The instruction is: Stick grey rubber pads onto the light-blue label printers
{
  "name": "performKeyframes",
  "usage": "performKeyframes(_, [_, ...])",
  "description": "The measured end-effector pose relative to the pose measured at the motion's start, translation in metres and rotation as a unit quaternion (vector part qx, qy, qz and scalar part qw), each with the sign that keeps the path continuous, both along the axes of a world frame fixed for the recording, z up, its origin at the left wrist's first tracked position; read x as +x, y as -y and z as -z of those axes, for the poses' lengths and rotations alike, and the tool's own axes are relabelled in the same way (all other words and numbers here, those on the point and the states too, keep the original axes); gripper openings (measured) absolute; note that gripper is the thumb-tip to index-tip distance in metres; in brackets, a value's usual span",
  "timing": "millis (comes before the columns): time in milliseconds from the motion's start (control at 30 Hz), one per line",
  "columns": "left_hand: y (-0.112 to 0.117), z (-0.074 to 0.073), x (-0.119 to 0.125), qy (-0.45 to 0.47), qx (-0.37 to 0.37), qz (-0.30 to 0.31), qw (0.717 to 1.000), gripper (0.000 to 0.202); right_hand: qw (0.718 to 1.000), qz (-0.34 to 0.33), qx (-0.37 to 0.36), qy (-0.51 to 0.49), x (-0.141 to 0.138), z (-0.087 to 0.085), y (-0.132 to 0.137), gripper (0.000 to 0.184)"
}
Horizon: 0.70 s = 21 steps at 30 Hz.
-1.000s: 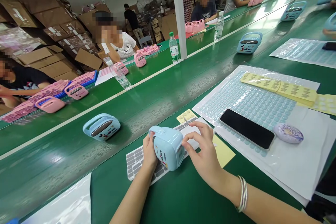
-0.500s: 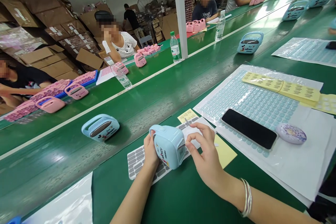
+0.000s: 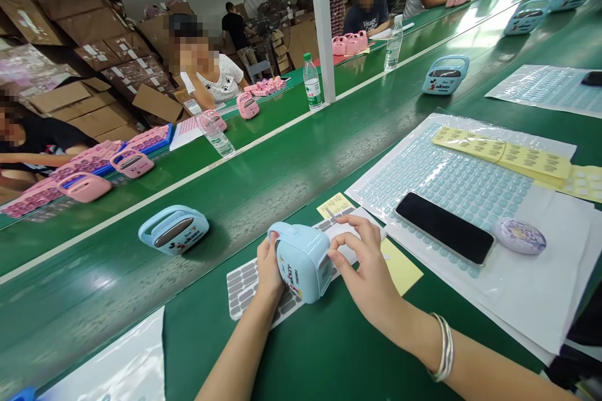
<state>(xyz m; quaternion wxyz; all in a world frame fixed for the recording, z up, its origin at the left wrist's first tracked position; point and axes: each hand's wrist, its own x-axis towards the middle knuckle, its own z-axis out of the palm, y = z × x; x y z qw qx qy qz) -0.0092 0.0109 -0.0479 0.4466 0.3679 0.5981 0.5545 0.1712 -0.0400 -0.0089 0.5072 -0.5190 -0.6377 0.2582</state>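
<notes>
My left hand (image 3: 269, 269) grips a light blue, rounded plastic case (image 3: 305, 257) with a carry handle and a printed cartoon design. The case is tilted, its printed front turned to the left. At its right edge, the thumb and forefinger of my right hand (image 3: 364, 257) are pinched together; what lies between them is too small to make out. A slim grey pointed tool (image 3: 331, 214) juts out by my right hand's other fingers. Beneath the case lies a sheet of grey oval stickers (image 3: 244, 282), with a small yellow label sheet (image 3: 335, 205) behind it.
A similar blue case (image 3: 176, 230) stands on the green belt (image 3: 282, 156). To the right are a phone (image 3: 444, 227), an oval patterned object (image 3: 520, 236) and sheets of pale blue stickers (image 3: 390, 169). Bottles (image 3: 311, 84), pink cases (image 3: 84, 187) and several co-workers are across the belt.
My right hand has shifted slightly left, its pinched fingertips closer against the case's edge. My left hand keeps its grip. The whole view has drifted a little.
</notes>
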Motion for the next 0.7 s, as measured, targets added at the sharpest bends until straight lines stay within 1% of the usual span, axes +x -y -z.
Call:
performKeyframes(233, [0.002, -0.004, 0.003, 0.015, -0.011, 0.002, 1.000, 0.072, 1.000, -0.002, 0.014, -0.004, -0.002, 0.001, 0.004, 0.013])
performKeyframes(367, [0.001, -0.003, 0.002, 0.025, -0.016, 0.000, 1.000, 0.070, 1.000, -0.002, 0.028, -0.011, -0.003, 0.000, 0.005, 0.012])
performKeyframes(500, [0.001, -0.004, 0.002, 0.039, -0.026, -0.016, 0.999, 0.070, 0.998, 0.008, 0.046, -0.047, -0.001, 0.000, 0.004, 0.011])
performKeyframes(600, [0.004, -0.012, 0.003, 0.056, -0.035, -0.038, 0.997, 0.068, 0.990, 0.038, 0.064, -0.121, 0.005, -0.004, 0.000, 0.006])
performKeyframes(633, [0.006, -0.018, 0.003, 0.060, -0.037, -0.045, 0.996, 0.067, 0.985, 0.045, 0.066, -0.151, 0.007, -0.009, -0.002, 0.008])
performKeyframes(700, [0.009, -0.033, 0.003, 0.062, -0.033, -0.062, 0.996, 0.064, 0.975, 0.042, 0.060, -0.209, 0.011, -0.022, -0.007, 0.018])
